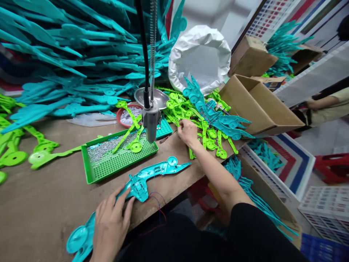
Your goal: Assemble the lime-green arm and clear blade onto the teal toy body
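Observation:
A long teal plastic shell half (139,187) lies on the bench at the front, its inner side up, with thin red and blue wires trailing off the near edge. My left hand (111,218) is over its left part, thumb on the near side and fingers on the far side, gripping it. My right hand (188,131) is stretched out to the edge of a heap of lime-green plastic pieces (180,105). Its fingers are curled closed; whatever is in them is hidden. Just left of it lies a small dark thin tool (167,137).
A hanging screwdriver (151,123) on a spring and cable hangs above a green tray (122,171) of small screws. Teal parts (68,47) are piled behind. A white sack (174,69) and a cardboard box (256,105) stand at the right. A person's arm (321,103) shows far right.

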Available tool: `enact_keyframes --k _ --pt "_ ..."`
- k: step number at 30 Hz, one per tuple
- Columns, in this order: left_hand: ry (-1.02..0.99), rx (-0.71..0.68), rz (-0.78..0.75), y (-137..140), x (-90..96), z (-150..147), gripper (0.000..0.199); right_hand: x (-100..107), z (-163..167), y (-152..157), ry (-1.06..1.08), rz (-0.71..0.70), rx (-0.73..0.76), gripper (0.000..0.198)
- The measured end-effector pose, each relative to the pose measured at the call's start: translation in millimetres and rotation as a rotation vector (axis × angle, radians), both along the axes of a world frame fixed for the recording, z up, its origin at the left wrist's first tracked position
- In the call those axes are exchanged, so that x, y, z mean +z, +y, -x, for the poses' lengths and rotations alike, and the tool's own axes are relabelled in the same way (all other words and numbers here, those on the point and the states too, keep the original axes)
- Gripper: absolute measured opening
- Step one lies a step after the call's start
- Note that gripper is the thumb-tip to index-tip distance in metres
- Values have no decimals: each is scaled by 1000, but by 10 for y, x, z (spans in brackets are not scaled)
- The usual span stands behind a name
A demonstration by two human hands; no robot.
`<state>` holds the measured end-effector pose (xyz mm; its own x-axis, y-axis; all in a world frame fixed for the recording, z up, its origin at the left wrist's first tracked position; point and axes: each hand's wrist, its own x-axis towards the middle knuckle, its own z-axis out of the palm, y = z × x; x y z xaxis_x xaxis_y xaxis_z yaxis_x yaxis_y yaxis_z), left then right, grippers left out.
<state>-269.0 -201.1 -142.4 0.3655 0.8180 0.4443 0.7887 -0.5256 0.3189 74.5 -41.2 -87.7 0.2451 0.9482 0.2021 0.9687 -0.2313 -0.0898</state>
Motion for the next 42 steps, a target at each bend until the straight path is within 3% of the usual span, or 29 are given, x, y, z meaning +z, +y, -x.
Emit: enact_keyframes --k 4,12,16,22,24,29,33,37,42 --pt "9 7 17 4 -1 3 29 45 -8 -117 -51 116 44 27" --pt "-24 -19 45 14 2 23 29 165 235 -62 54 129 114 36" --pt "-47 -40 50 25 10 29 30 120 329 70 116 158 34 34" --pt "-46 -44 25 25 13 23 30 116 397 86 196 88 -44 34" --pt "-47 -42 31 21 5 18 30 101 385 108 295 17 -51 31" --pt "-66 -56 59 20 28 4 31 -38 284 293 824 -142 -103 41" --pt "-117 -85 44 57 189 -16 32 -62 163 375 927 -136 -132 36" --pt "-180 -177 8 165 405 -185 30 47 102 296 881 -212 -123 33" --pt "-5 -337 -30 460 563 -803 23 134 213 172 682 -310 -50 29"
